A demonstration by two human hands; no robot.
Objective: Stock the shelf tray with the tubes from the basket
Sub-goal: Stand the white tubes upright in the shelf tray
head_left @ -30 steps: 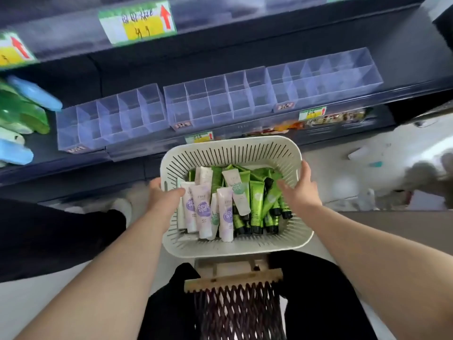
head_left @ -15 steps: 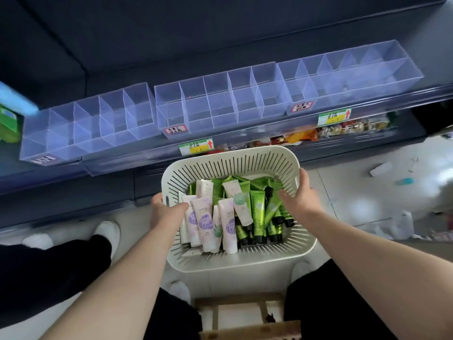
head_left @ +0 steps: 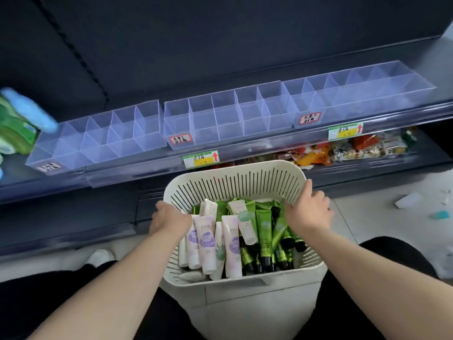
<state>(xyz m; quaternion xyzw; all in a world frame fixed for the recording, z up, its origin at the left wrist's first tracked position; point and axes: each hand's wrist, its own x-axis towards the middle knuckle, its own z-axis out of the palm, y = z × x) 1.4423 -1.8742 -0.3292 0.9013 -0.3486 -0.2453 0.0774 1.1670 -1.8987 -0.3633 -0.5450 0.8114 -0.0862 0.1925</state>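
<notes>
Landmark for all positions: basket (head_left: 245, 280), white, slotted, held low in front of the body.

Nearest: both forearms reaching forward to the basket. Left hand (head_left: 169, 220) curled over the left rim, fingers hooked inside. Right hand (head_left: 307, 212) wrapped over the right rim toward the far corner, thumb on top. Neither hand pinching a tube; both clamped on the basket only.

Inside the basket, between the hands: tubes in a loose heap. White tubes with purple print (head_left: 207, 244) on the left half, just beside the left hand. Green tubes (head_left: 264, 239) with black caps on the right half, just beside the right hand. Long axes mostly near-to-far, caps toward the body, crimped ends toward the shelf (several green ones tilted or crossed). Judgement: either hand equally near its own group; one hand must release the rim before a pick.

Beyond the basket's far rim: shelf edge with yellow-green price tags (head_left: 201, 158), then a row of clear divided shelf trays. Middle tray (head_left: 228, 119) directly beyond and above the basket; left tray (head_left: 98, 141) beyond to the left; right tray (head_left: 362, 94) beyond to the right. All compartments bare of tubes, so stocking judged not yet begun.

Below the shelf edge, beyond-right of the basket: packaged snacks (head_left: 343, 149), blurred.
</notes>
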